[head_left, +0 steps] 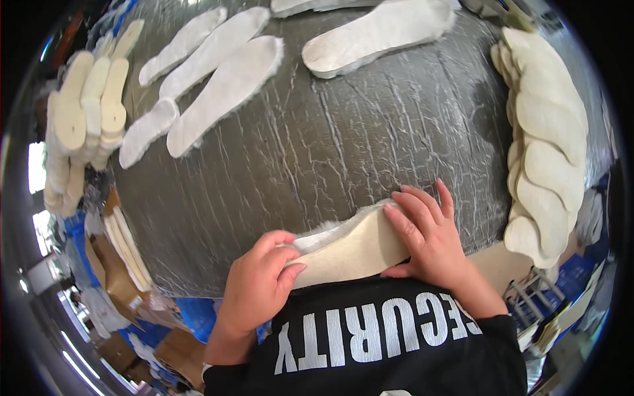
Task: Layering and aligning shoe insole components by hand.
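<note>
At the table's near edge, close to my body, I hold a cream insole (pixel 350 256) with its flat face tilted toward me. White fluffy pile shows along its far edge, and a white layer lies behind it near my left fingers. My left hand (pixel 261 277) pinches its left end between thumb and fingers. My right hand (pixel 429 241) grips the other end, thumb below and fingers over the upper edge. Whether the cream and white layers are one piece, I cannot tell.
A dark, wrinkled film covers the table (pixel 370 138). White fluffy insoles (pixel 228 92) lie at the far left, another insole (pixel 380 36) at the far middle. Overlapping cream insoles (pixel 548 145) line the right edge. Stacked insoles (pixel 86 99) stand left, above cardboard boxes (pixel 181 356).
</note>
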Demonstrator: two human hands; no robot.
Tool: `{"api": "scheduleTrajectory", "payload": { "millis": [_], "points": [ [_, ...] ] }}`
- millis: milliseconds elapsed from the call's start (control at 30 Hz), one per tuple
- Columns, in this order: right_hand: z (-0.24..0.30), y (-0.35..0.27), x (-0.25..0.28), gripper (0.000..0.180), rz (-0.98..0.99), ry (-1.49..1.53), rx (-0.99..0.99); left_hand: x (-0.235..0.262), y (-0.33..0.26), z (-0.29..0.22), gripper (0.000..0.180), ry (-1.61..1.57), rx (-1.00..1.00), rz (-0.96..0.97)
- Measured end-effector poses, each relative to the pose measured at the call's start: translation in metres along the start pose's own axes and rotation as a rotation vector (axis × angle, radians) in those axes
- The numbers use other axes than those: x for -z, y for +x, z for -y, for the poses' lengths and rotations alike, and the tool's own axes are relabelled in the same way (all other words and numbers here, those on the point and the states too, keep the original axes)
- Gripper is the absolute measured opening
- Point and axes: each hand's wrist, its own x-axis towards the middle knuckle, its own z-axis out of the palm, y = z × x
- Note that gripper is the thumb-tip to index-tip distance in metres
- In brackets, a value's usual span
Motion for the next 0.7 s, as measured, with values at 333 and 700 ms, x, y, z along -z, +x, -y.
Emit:
{"api": "scheduleTrajectory", "payload": {
  "millis": [333,700],
  "points": [
    [0.004,0.0,0.002,0.11,0.077,-0.088,-0.085,-0.008,0.015,0.016,0.01,-0.107,0.087,0.027],
    [0.004,0.003,0.004,0.105,0.105,-0.129,-0.076,-0.01,0.025,0.021,0.009,-0.091,0.082,0.049]
  ]
}}
